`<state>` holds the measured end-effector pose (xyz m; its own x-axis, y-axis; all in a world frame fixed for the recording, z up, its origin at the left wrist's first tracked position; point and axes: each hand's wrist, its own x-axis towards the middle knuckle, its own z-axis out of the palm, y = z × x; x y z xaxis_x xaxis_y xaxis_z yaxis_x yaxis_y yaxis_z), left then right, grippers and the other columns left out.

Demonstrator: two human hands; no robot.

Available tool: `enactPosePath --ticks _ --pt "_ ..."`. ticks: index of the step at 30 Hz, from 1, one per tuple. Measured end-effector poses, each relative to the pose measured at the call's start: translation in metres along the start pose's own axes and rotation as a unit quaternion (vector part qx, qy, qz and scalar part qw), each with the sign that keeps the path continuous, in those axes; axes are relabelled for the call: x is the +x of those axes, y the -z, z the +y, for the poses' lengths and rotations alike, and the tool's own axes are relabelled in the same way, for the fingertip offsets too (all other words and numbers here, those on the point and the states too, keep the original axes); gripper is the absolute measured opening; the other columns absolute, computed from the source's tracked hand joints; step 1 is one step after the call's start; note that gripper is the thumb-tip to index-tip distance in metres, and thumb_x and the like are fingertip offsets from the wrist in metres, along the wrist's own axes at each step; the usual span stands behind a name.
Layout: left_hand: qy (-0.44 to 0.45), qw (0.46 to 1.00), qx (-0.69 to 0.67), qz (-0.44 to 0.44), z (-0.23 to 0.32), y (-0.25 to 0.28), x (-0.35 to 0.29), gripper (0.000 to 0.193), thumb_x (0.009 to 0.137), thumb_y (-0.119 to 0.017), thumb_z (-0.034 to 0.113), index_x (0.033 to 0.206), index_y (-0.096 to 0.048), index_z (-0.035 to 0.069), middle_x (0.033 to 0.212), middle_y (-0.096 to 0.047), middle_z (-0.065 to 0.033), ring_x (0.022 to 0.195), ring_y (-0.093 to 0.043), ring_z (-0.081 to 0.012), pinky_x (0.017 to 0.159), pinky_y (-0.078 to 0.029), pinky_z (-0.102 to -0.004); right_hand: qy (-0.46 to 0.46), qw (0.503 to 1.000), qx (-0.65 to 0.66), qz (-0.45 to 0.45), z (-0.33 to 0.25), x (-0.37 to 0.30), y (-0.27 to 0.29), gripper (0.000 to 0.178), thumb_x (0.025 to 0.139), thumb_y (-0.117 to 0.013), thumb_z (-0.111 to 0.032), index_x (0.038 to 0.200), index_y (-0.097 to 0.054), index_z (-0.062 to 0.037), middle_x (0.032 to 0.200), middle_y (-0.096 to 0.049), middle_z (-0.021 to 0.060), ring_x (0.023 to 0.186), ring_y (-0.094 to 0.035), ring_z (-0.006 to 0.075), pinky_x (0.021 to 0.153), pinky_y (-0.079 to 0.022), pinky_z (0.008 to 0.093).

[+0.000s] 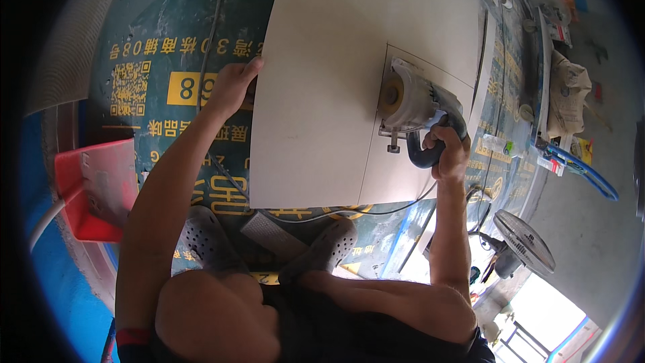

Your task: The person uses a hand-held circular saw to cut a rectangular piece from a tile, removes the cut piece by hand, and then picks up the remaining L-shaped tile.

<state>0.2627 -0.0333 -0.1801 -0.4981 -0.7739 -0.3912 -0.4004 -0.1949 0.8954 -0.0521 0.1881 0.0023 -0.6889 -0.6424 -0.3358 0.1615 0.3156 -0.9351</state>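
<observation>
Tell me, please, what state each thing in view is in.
Left hand: at the board's left edge, grip unclear.
Right hand: closed around the saw's handle.
Power saw: held over the board; running or not, cannot tell.
Board: lying flat, marked with thin dark lines.
Clogs: worn on the person's feet.
Fan: tilted in this view; spinning or not, cannot tell.

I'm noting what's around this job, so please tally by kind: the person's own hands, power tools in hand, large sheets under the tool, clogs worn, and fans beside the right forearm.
Left hand and right hand: 2
Power tool: 1
Pale sheet: 1
Left clog and right clog: 2
Fan: 1
Total: 7
</observation>
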Motion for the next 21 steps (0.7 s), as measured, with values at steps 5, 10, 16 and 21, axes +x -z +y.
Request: enactPosePath --ticks 5,10,16,21 --pt "-0.005 1.000 -0.007 -0.002 0.005 0.000 -0.002 0.079 0.089 -0.040 0.072 0.059 -0.056 0.000 0.054 -0.052 -0.0070 0.054 -0.054 -0.0155 0.057 -0.043 -0.0323 0.001 1.000 -0.012 -0.003 0.001 -0.002 0.000 0.003 0.075 -0.054 -0.002 0.073 -0.054 -0.0025 0.061 -0.048 0.0052 0.051 -0.047 0.0169 0.049 -0.042 0.0307" --pt "0.012 0.999 -0.036 0.005 0.014 -0.003 -0.006 0.079 0.090 -0.041 0.071 0.059 -0.054 0.000 0.053 -0.050 -0.0065 0.053 -0.051 -0.0147 0.056 -0.041 -0.0332 -0.006 1.000 -0.014 0.000 0.002 -0.005 0.002 0.003 0.075 -0.054 -0.003 0.073 -0.054 -0.0025 0.060 -0.048 0.0053 0.051 -0.047 0.0170 0.049 -0.042 0.0305" --pt "-0.024 0.999 0.019 0.014 0.000 -0.001 0.001 0.079 0.090 -0.041 0.070 0.058 -0.049 -0.001 0.051 -0.043 -0.0066 0.052 -0.042 -0.0140 0.055 -0.034 -0.0361 -0.004 1.000 -0.019 -0.004 0.002 -0.006 0.002 0.003 0.075 -0.054 -0.003 0.073 -0.054 -0.0023 0.060 -0.048 0.0056 0.051 -0.048 0.0172 0.049 -0.042 0.0305" --pt "-0.022 0.999 0.022 0.009 0.001 0.000 0.001 0.079 0.091 -0.040 0.070 0.059 -0.052 -0.001 0.051 -0.045 -0.0075 0.052 -0.045 -0.0155 0.056 -0.036 -0.0361 -0.008 1.000 -0.011 -0.003 0.002 -0.010 0.002 0.001 0.075 -0.054 -0.002 0.075 -0.055 -0.0019 0.061 -0.048 0.0058 0.051 -0.048 0.0174 0.049 -0.043 0.0303"
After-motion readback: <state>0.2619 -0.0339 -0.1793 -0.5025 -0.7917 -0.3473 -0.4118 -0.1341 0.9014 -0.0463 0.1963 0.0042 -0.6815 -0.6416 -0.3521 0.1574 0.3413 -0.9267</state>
